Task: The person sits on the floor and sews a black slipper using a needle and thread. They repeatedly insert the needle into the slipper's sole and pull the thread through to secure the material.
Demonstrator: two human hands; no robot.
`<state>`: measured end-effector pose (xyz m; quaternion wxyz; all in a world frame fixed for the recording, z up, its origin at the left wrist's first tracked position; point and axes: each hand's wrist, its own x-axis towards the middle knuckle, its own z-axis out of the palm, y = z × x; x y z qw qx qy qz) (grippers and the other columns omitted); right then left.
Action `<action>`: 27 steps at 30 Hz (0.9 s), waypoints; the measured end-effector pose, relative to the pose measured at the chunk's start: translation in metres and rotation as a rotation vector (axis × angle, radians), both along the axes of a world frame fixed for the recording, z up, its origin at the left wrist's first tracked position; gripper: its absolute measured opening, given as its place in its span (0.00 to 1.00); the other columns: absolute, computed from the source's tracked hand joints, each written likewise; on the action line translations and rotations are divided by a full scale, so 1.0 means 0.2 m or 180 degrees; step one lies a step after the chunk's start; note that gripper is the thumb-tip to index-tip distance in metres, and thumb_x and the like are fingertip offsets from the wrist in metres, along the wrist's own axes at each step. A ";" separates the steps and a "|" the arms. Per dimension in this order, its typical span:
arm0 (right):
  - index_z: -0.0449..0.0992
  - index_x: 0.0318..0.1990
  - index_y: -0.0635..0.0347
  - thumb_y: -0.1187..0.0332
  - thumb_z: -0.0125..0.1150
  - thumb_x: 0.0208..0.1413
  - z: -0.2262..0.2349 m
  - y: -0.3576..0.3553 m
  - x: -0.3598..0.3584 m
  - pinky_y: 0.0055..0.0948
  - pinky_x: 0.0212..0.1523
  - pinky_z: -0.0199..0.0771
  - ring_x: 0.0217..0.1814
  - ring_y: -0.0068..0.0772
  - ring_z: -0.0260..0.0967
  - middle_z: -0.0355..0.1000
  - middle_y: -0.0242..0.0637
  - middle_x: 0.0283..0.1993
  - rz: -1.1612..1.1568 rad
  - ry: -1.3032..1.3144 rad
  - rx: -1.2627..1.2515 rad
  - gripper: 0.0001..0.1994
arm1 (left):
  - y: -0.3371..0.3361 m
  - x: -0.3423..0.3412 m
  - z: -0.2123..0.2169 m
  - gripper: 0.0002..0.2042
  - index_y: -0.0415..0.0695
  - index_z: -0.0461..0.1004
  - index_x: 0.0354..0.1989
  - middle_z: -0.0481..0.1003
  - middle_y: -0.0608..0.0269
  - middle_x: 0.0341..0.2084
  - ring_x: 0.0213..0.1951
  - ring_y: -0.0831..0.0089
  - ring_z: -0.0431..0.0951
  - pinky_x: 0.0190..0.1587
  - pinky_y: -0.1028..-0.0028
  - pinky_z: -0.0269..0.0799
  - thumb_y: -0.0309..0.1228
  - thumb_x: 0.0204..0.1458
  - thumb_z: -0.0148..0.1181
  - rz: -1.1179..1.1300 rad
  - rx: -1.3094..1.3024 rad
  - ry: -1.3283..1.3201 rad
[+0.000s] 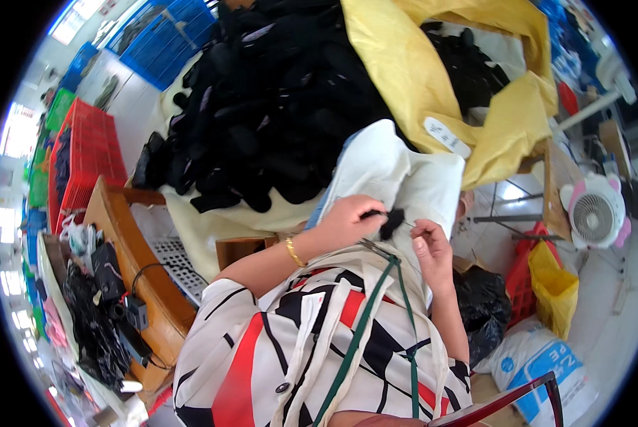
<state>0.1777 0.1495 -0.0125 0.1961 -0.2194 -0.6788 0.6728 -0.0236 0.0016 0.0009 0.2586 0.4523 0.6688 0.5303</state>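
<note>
Over my lap, my left hand (pixel 353 219) is closed around a small black fabric piece (pixel 391 223), part of which sticks out past the fingertips. Just to its right is my right hand (pixel 434 250), thumb and forefinger pinched together. A thin line shows by those fingertips, too fine to identify. Metal snips (pixel 377 249) hang on a green cord (pixel 361 334) at my waist, below the black piece. White cloth (pixel 433 178) covers my legs. Beyond my knees lies a large heap of black fabric pieces (pixel 276 107), their exact kind unclear.
A yellow sheet (pixel 397 57) drapes at the far right of the heap, with a white label (pixel 447 136) on it. A wooden table (pixel 144 277) and red crate (pixel 95 160) stand left. To the right are a fan (pixel 595 213), black bag (pixel 482 306) and yellow bag (pixel 554 288).
</note>
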 end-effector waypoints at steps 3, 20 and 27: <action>0.72 0.46 0.64 0.70 0.62 0.63 -0.01 -0.03 -0.15 0.19 0.47 0.69 0.41 0.17 0.68 0.71 0.27 0.39 0.0047 -0.0199 -0.0062 0.09 | -0.02 0.03 -0.01 0.08 0.41 0.79 0.40 0.78 0.61 0.31 0.31 0.73 0.77 0.36 0.75 0.71 0.28 0.53 0.65 -0.0527 -0.0121 -0.1057; 0.75 0.36 0.64 0.70 0.58 0.65 -0.03 0.09 -0.48 0.21 0.42 0.71 0.38 0.18 0.69 0.73 0.29 0.35 0.0307 -0.1142 -0.0290 0.06 | -0.03 -0.26 -0.16 0.07 0.41 0.80 0.35 0.78 0.61 0.29 0.31 0.73 0.78 0.35 0.73 0.72 0.27 0.48 0.66 -0.0311 0.0117 -0.1196; 0.75 0.42 0.63 0.71 0.62 0.62 -0.08 0.16 -0.50 0.23 0.44 0.72 0.39 0.21 0.69 0.73 0.31 0.38 0.0004 -0.0704 -0.0031 0.06 | 0.01 -0.34 -0.20 0.07 0.43 0.76 0.33 0.76 0.62 0.27 0.31 0.64 0.74 0.33 0.70 0.69 0.24 0.45 0.65 -0.0119 -0.0039 0.0144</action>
